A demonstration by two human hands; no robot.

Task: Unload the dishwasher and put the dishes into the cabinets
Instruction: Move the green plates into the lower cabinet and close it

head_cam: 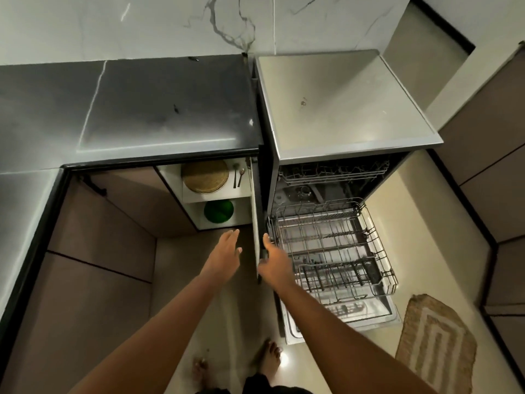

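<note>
Holding: right hand (pixel 273 260) grips edge of open cabinet door (pixel 258 223)
Left hand (pixel 227 245): fingers straight, holds nothing, beside door
Dishwasher (pixel 349 109): open, lower rack (pixel 332 251) pulled out
Cabinet (pixel 187 194): gold plate (pixel 205 176) and spoons (pixel 238 174) on upper shelf, green dish (pixel 218 211) below

No readable text, labels, brand names or numbers were spotted anywhere in the frame, tbh. Nothing legible was found on the appliance or cabinet surfaces; everything was plain.
</note>
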